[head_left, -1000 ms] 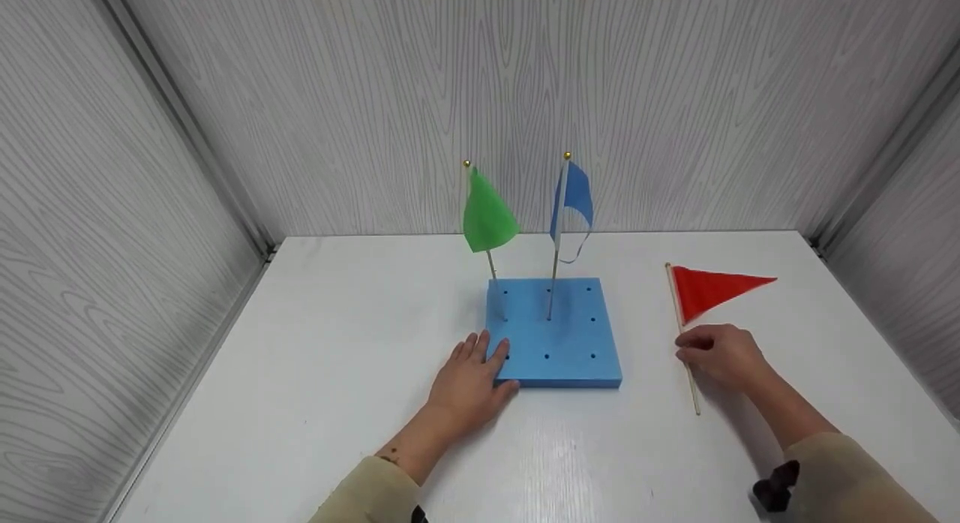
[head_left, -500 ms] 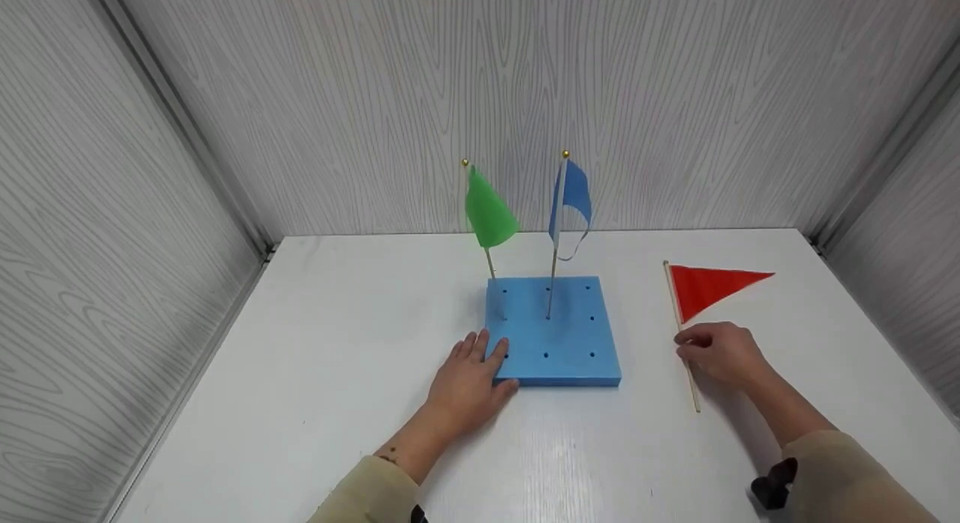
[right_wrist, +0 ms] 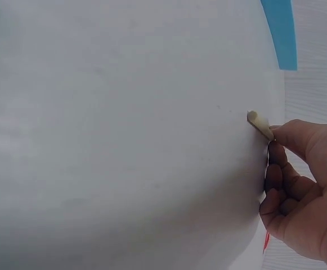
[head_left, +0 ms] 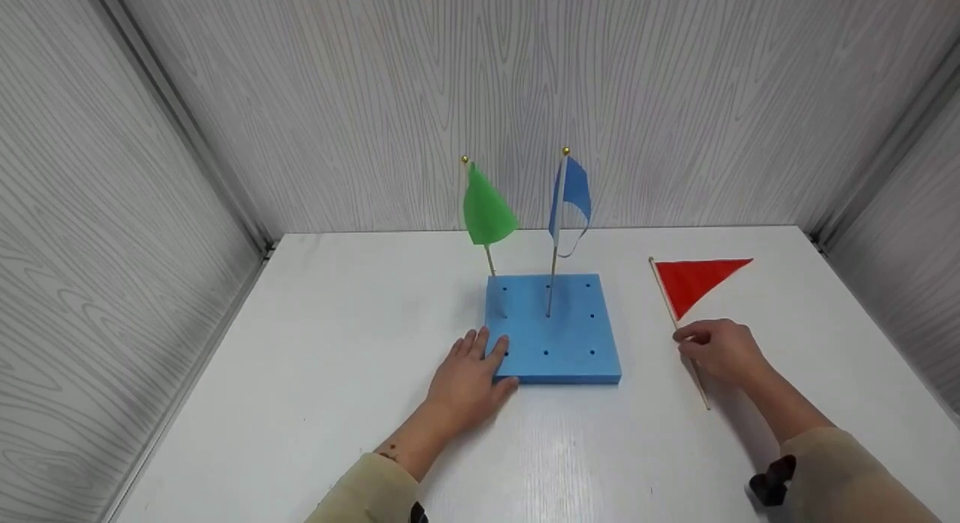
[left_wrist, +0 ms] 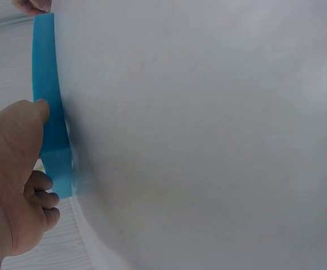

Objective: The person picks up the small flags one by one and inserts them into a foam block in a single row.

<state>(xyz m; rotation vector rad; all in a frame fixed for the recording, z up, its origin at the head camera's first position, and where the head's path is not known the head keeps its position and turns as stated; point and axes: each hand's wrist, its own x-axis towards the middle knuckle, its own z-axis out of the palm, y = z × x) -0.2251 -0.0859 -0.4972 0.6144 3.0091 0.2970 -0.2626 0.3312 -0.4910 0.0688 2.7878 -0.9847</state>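
My left hand (head_left: 466, 388) rests on the near left corner of a blue block (head_left: 566, 365) with small holes. Its index finger lies on the top, the thumb touches the front face, and the other fingers lie along the left side. Right of the block, my right hand (head_left: 724, 350) pinches the thin stick of a red triangular flag (head_left: 694, 281) between thumb and fingers. The stick slants low over the white table; its near end (right_wrist: 256, 119) shows past the thumb in the right wrist view. A green flag (head_left: 486, 211) and a blue flag (head_left: 576, 185) stand in the block.
The white table (head_left: 360, 298) is bounded by a back wall (head_left: 337, 118), a left wall (head_left: 82, 245) and a right wall (head_left: 915, 230), all with a grey wood-grain pattern. Both upright flags rise from the block's middle row, in front of the back wall.
The red flag has turned in my right hand: its top has swung left and its lower end slightly right. My left hand and the block keep their places.
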